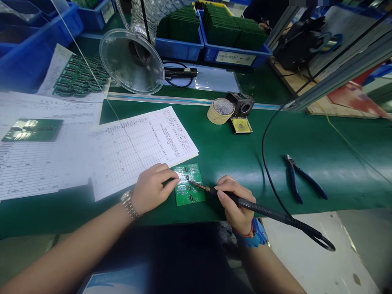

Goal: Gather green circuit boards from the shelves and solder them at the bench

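Note:
A small green circuit board [188, 184] lies flat on the green bench mat [275, 163], with several black chips soldered on it. My left hand [152, 188] has its fingertips on the board's left edge, and a metal wristwatch [129, 205] sits on that wrist. My right hand [235, 203] grips a black soldering iron [260, 208] like a pen. The iron's thin tip touches the board near a chip, close to my left fingertips.
Printed forms [143, 151] lie left of the board. Blue-handled diagonal cutters [301, 179] rest to the right. Behind stand a tape roll [220, 110], a soldering iron stand [240, 104], a round fan [131, 61] and blue bins [232, 53] of stacked boards.

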{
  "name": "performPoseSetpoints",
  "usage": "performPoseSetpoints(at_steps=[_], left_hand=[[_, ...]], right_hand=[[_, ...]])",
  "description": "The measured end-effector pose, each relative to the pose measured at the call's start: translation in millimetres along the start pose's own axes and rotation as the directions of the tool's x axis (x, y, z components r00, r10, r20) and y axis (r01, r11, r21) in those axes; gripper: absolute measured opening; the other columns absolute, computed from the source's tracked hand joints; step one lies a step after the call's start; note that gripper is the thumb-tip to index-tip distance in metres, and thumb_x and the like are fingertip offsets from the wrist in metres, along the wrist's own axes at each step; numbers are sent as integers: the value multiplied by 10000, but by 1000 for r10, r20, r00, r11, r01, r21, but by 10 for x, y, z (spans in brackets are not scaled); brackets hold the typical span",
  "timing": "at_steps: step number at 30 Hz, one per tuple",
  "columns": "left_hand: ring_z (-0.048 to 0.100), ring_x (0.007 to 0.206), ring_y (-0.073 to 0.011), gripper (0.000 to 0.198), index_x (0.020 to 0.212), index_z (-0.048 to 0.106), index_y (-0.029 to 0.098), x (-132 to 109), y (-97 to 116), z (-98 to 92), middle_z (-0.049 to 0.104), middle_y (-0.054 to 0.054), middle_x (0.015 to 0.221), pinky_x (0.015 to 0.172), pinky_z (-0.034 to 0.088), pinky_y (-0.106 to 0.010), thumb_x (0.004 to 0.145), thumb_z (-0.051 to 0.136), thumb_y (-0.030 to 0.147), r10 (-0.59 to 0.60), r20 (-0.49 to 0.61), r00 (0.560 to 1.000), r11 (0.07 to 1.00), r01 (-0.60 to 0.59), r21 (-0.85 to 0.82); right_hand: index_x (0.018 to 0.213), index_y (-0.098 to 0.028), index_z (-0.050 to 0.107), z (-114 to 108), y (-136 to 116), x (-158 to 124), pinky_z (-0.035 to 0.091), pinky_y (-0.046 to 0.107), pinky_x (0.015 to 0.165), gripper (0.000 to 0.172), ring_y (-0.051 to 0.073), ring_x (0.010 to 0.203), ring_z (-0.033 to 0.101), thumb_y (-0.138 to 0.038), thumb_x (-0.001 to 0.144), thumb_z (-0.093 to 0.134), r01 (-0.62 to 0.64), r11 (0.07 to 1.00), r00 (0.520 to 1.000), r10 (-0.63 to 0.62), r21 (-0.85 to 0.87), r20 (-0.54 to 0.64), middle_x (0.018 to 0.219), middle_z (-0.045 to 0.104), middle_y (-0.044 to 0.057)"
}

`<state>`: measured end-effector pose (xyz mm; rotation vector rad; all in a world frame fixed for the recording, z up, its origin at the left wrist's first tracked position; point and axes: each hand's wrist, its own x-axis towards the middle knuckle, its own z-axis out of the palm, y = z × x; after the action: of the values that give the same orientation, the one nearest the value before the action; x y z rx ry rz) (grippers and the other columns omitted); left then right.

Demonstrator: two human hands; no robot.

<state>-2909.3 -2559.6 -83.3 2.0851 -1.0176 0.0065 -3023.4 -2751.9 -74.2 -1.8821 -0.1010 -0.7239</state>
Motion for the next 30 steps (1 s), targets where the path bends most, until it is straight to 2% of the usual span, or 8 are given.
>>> performPoseSetpoints(at_steps=[6, 13, 16, 19, 22, 24, 27, 30], left_hand=[[504, 606, -114, 119, 764, 639, 185, -19, -21, -48, 580, -9, 651, 529, 399, -254, 790, 528, 220, -25, -83, 996, 1000, 24, -4], [503, 616, -112, 132, 811, 637, 173, -21, -10, -58, 566, -10, 662, 540, 399, -245, 807, 507, 197, -23, -119, 993, 1000, 20, -24], [524, 659, -116, 159, 882, 616, 174, -6, -15, -87, 582, -16, 718, 567, 417, -236, 833, 466, 186, -39, -162, 986, 999, 33, -43], [536, 685, -121, 124, 855, 583, 174, 11, -35, -120, 589, -18, 761, 597, 428, -236, 832, 463, 192, -81, -216, 973, 997, 77, -27], [516, 641, -119, 87, 766, 542, 173, 19, -73, -145, 562, -9, 722, 576, 418, -241, 818, 477, 200, -111, -255, 961, 993, 117, 8], [505, 639, -117, 81, 753, 526, 172, 20, -109, -160, 549, -7, 716, 578, 417, -243, 815, 481, 200, -105, -275, 956, 993, 118, 29], [501, 659, -119, 67, 768, 524, 172, 29, -167, -189, 546, -10, 737, 594, 421, -247, 813, 490, 208, -104, -315, 943, 990, 128, 56], [495, 642, -116, 76, 751, 526, 171, 49, -190, -207, 538, -6, 721, 575, 414, -238, 808, 500, 214, -123, -344, 931, 985, 156, 71]], right_hand=[[706, -200, 628, 9, 67, -24, 378, 329, 540, 84, 170, 585, 486, -164, 717, 553, 0, 1000, 989, 3, 18, -147, 574, 535, 12], [692, -195, 606, -38, 34, 22, 392, 326, 538, 79, 169, 586, 495, -213, 735, 543, -9, 1000, 981, 6, -17, -195, 566, 507, 3], [731, -198, 611, -137, -17, 270, 413, 319, 564, 68, 158, 603, 515, -217, 758, 552, -17, 991, 981, -9, -133, -192, 627, 539, 3], [822, -202, 618, -249, 29, 713, 461, 330, 665, 81, 167, 698, 563, -240, 771, 567, 20, 933, 988, -75, -359, -138, 744, 597, 17], [900, -203, 613, -328, 244, 1177, 463, 348, 784, 160, 187, 834, 570, -297, 782, 561, 146, 828, 958, -254, -541, -130, 866, 611, 44], [969, -199, 608, -361, 446, 1387, 457, 352, 803, 228, 199, 882, 557, -323, 789, 543, 181, 737, 940, -325, -652, -107, 932, 587, 68], [995, -197, 614, -383, 691, 1487, 472, 345, 734, 263, 204, 806, 571, -339, 793, 526, 173, 663, 965, -264, -729, -11, 862, 588, 68], [979, -192, 610, -368, 716, 1404, 475, 312, 660, 239, 164, 618, 566, -327, 817, 497, 144, 694, 980, -198, -705, 5, 643, 576, 15]])
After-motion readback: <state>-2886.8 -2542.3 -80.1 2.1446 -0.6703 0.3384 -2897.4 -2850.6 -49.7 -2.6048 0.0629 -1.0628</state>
